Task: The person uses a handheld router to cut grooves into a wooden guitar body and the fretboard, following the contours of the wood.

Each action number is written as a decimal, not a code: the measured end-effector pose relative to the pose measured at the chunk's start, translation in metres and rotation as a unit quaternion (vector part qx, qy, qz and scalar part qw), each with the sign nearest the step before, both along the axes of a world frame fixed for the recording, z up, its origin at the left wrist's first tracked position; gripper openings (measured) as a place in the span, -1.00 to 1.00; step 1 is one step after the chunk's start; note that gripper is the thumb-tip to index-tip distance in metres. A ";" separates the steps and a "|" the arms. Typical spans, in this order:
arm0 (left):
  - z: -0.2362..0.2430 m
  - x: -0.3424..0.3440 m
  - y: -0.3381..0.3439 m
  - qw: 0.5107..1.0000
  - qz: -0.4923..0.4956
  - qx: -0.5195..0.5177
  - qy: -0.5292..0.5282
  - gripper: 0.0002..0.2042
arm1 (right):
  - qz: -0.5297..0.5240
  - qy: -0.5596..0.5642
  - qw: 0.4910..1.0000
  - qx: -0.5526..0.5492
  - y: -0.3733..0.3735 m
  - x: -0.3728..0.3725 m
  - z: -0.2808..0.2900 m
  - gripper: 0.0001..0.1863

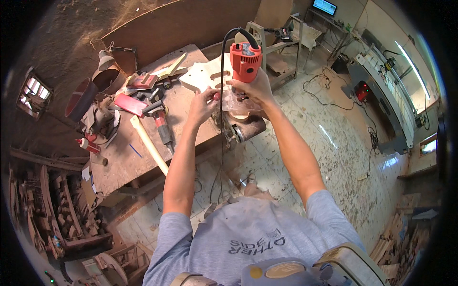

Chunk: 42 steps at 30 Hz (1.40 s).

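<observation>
My right hand (257, 89) is wrapped round the lower body of a red trim router (245, 62), which stands upright at the far edge of the workbench. Its black cord (222, 71) loops from the top and hangs down between my arms. Under the router is a clear plastic base (236, 104). Fingers bent, my left hand (202, 106) pinches a small red knob (216, 96) beside that base. Behind the hands lies a pale wooden board (198, 78) with cutouts. The router bit is hidden from view. Just below the base sits a dark rounded metal part (251, 128).
On the workbench (117, 164) lie an angle grinder (162, 125), a pale wooden strip (149, 145), a red flat piece (130, 104) and a red-and-white bottle (88, 145). A large machine (381, 105) stands right, with cables on the floor. Scrap wood (62, 205) fills the lower left.
</observation>
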<state>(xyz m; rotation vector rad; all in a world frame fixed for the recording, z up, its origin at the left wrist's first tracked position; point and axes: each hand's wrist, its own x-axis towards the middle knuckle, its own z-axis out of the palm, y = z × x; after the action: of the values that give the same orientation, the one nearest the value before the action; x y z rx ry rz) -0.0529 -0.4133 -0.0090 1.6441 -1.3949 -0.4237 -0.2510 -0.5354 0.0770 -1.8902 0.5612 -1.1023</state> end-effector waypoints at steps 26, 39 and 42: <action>0.019 -0.057 0.054 0.994 -0.001 -0.026 -0.109 -0.68 | 0.043 -0.048 0.995 0.071 0.045 -0.053 -0.002 -0.59; 0.171 -0.120 0.131 0.922 -0.023 -0.362 0.136 -0.73 | -0.097 0.093 0.981 -0.140 0.137 -0.140 0.103 -0.37; 0.211 -0.142 0.141 0.871 0.035 -0.474 -0.120 -0.71 | -0.092 0.086 0.964 -0.234 0.135 -0.150 0.108 -0.34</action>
<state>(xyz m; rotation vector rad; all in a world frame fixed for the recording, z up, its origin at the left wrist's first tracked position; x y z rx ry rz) -0.1946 -0.2727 0.2024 0.9204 -1.3762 0.4872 -0.4006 -0.4003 0.1847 -2.3994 0.6226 -1.2808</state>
